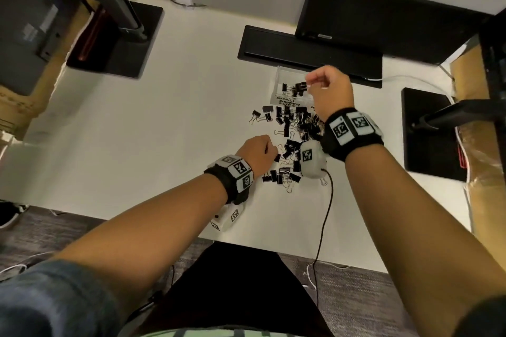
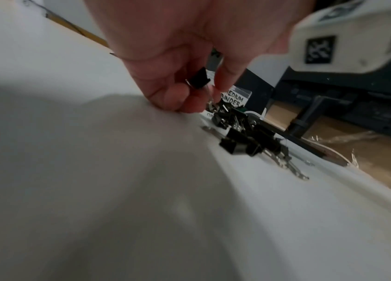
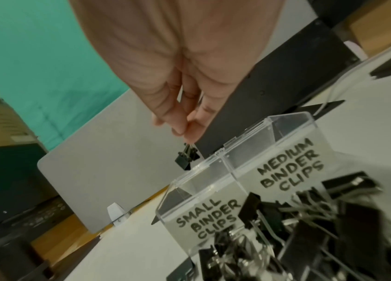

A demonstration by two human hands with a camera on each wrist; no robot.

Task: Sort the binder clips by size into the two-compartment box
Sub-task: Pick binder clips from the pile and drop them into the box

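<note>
While clips [image 1: 294,131] litter the white desk [image 1: 164,123], monitors [image 1: 383,19] apparently line its rear.

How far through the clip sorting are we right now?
Early. A few clips already lie in the compartment labelled small of the clear box; what the medium one holds is hidden. The right hand pinches a small clip above the box, and the left hand pinches another clip at the pile. Most of that pile is still unsorted on the desk.

The head camera looks steeply down on the desk [image 1: 164,117]; both wrist cameras sit low, sharing the clip pile [image 1: 295,128].
</note>
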